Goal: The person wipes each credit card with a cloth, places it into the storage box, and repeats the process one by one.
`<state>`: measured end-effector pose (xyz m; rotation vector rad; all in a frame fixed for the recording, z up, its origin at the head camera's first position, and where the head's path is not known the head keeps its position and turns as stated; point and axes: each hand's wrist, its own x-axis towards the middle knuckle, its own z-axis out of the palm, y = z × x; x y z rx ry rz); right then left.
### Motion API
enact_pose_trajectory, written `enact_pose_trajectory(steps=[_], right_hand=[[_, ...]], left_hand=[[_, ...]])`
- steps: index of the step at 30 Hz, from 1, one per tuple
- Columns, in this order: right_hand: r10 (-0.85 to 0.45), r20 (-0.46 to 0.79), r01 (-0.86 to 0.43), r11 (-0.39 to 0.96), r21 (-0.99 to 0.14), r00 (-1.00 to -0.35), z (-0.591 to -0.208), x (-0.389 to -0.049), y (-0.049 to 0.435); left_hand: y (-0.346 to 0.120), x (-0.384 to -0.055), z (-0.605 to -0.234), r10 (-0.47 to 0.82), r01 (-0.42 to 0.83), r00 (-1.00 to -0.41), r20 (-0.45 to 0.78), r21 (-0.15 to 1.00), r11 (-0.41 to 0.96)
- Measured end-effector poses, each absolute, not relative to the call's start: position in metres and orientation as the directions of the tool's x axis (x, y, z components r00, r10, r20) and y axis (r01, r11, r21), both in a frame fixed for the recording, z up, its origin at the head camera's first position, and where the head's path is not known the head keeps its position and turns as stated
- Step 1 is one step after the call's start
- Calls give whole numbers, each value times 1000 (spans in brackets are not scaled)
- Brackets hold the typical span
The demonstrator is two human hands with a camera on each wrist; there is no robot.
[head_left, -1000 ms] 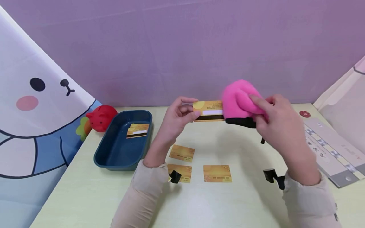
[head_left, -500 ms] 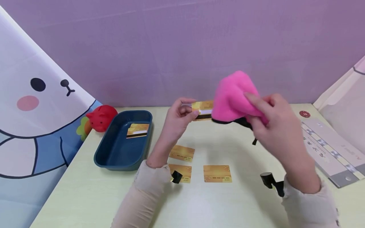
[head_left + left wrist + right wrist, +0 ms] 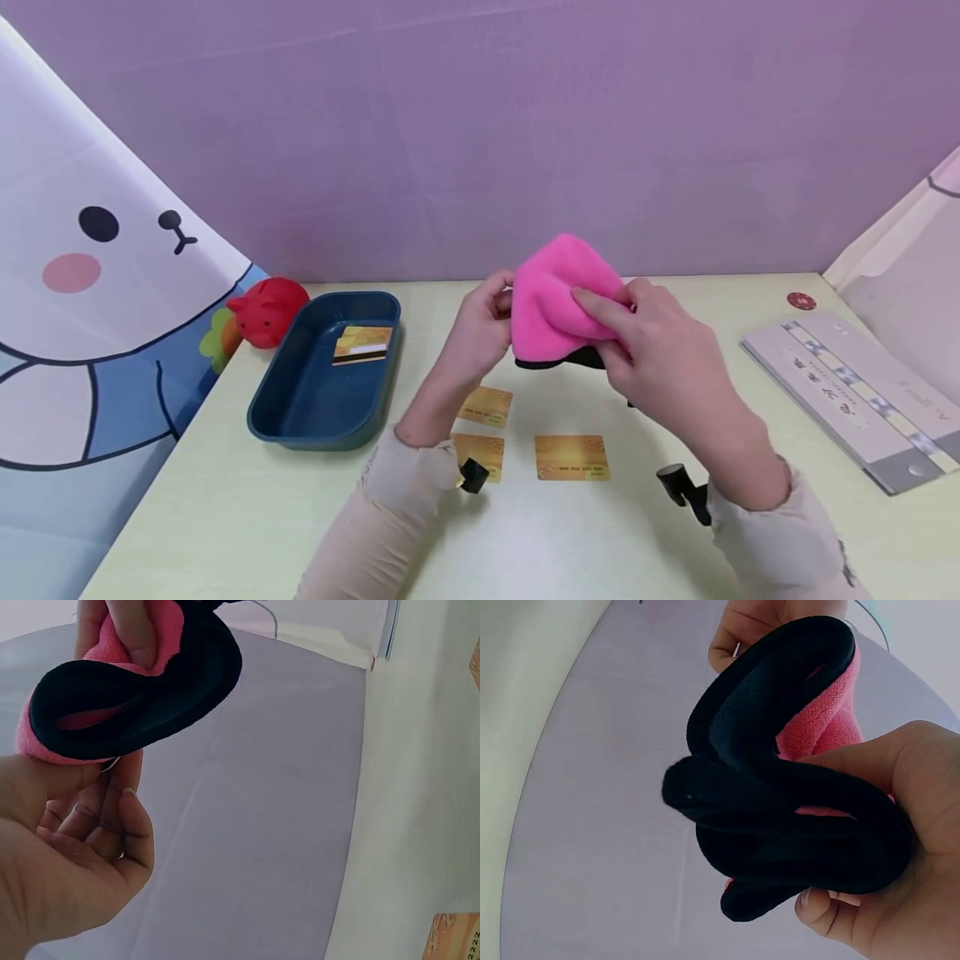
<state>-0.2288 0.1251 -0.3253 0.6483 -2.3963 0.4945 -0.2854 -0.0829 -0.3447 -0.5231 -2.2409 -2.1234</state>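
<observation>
My right hand (image 3: 663, 354) grips a bunched pink fleece cloth (image 3: 555, 304) with a black edge, raised above the table. The cloth's black underside hangs in folds in the right wrist view. My left hand (image 3: 480, 329) is at the cloth's left side and pinches a gold bank card. The cloth hides almost all of that card; only a thin pale edge shows by the fingertips in the left wrist view. Below the hands, gold cards lie on the table: one card (image 3: 572, 457) at the middle, another card (image 3: 487, 406) and a third card (image 3: 483, 454) partly behind the left wrist.
A dark blue tray (image 3: 270, 408) at left holds gold cards (image 3: 362, 345) with a magnetic stripe. A red piggy bank (image 3: 270, 310) stands behind it. On the right lie a grey-white box (image 3: 855, 400) and a red chip (image 3: 801, 301). A purple cloth (image 3: 480, 142) hangs behind.
My right hand has brought the pink cloth leftward and down, over the card in my left hand. The card, plainly visible before, is now covered. My left hand has shifted slightly down and right.
</observation>
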Motion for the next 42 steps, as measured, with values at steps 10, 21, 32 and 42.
enact_pose_trajectory(steps=[10,21,32,42], right_hand=[[-292,577,-492,841,-225,-763,-323,-230,132],[-184,550,-391,875,-285,-814,-319,-237,151],[-81,561,-320,883,-343,-824,-320,-241,168],[-52,554,-294,886,-358,-831,-319,-240,175]], left_hand=[[-88,-285,-342,272,241,-938,216,969,58],[-100,-287,-336,312,238,-924,219,971,24],[-115,-282,-329,328,246,-919,217,968,50],[-139,-265,-311,312,244,-926,212,967,68]])
